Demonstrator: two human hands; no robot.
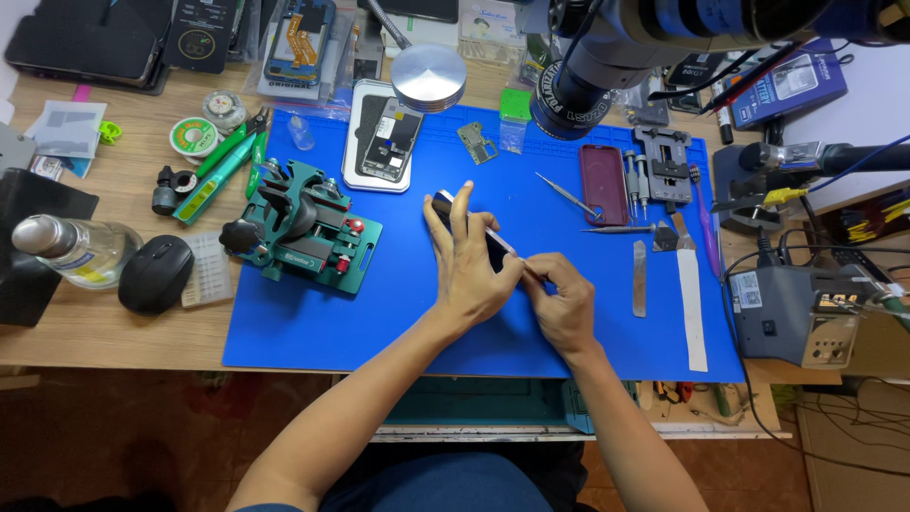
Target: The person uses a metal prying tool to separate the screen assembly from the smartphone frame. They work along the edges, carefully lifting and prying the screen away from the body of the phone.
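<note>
My left hand (467,265) grips a dark smartphone (444,201) tilted on edge over the middle of the blue work mat (313,322), fingers wrapped over its long side. My right hand (561,301) is closed at the phone's lower end and pinches a small thin tool against the phone's edge; the tool tip is mostly hidden by my fingers. Most of the phone body is covered by my left hand.
A green clamp fixture (308,228) stands left on the mat. An opened phone in a white tray (384,140), a maroon case (604,171), tweezers (567,196), metal spatulas (640,277) and a microscope head (588,90) lie around. A mouse (154,273), a bottle (71,248) and a soldering station (806,313) flank the mat.
</note>
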